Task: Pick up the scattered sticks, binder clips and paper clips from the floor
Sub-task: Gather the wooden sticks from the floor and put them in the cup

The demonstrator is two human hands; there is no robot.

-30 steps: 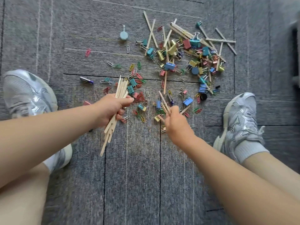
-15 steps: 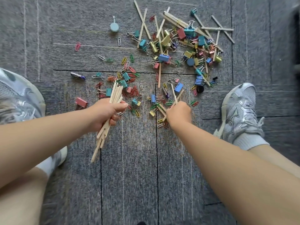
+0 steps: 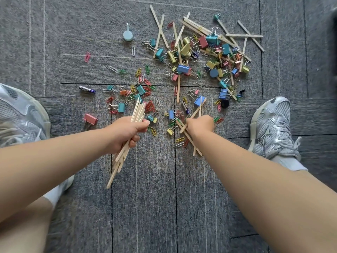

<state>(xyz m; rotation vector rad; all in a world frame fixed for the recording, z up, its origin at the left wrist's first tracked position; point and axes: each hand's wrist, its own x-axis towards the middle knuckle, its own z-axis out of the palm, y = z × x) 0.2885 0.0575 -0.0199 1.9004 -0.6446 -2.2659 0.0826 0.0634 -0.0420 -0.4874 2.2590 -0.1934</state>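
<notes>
My left hand (image 3: 125,133) grips a bundle of wooden sticks (image 3: 124,152) that pokes out above and below the fist. My right hand (image 3: 200,125) holds a few sticks (image 3: 189,139), crossed under the fist and just above the carpet. More wooden sticks (image 3: 200,27) lie scattered at the far right, mixed with coloured binder clips (image 3: 183,68). Coloured paper clips (image 3: 148,82) lie spread between the pile and my hands. A pink binder clip (image 3: 90,118) sits alone to the left.
Grey carpet tiles (image 3: 145,207) cover the floor. My two silver sneakers stand at the left (image 3: 20,114) and right (image 3: 271,128). A pale blue round pin (image 3: 128,35) and a purple battery-like object (image 3: 87,89) lie apart from the pile.
My right hand has closed round a few sticks near the blue clips and lifted them slightly. My left hand keeps its bundle, hardly moved.
</notes>
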